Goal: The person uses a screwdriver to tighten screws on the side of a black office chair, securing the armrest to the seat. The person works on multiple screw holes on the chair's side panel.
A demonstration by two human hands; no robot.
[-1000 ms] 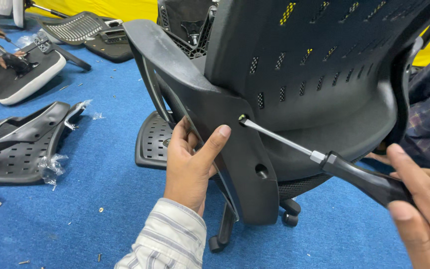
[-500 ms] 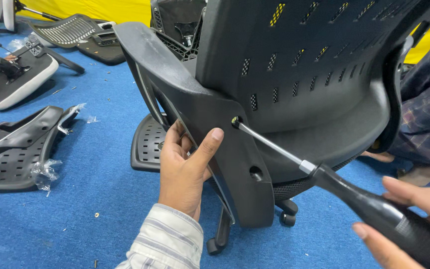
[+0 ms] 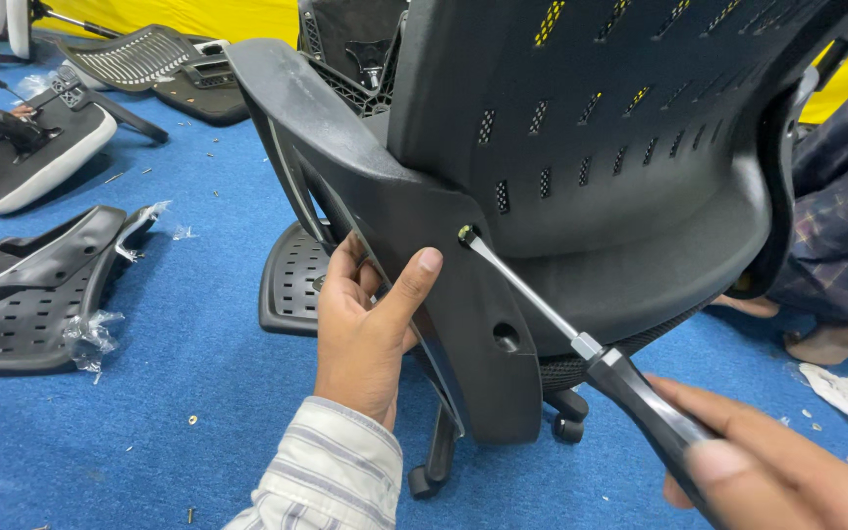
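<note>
Single head-worn view, looking down and forward from the person's own eye height. Very near: the black chair back [image 3: 581,167] fills the frame from 11 to 3 o'clock. Left hand [image 3: 370,334] enters from 6 o'clock, right hand [image 3: 787,471] from 5 o'clock, cropped by the bottom edge. Blue floor [image 3: 179,461] spreads toward 8 and 9 o'clock; loose chair parts [image 3: 31,304] lie at 9 o'clock. No second view, so nothing shared.

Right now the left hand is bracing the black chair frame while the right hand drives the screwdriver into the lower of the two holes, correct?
Not quite. The head view shows the screwdriver tip at the upper hole; the lower hole is open, with nothing in it. The rest holds: the left hand braces the black chair frame, and the right hand holds the tool.
</note>
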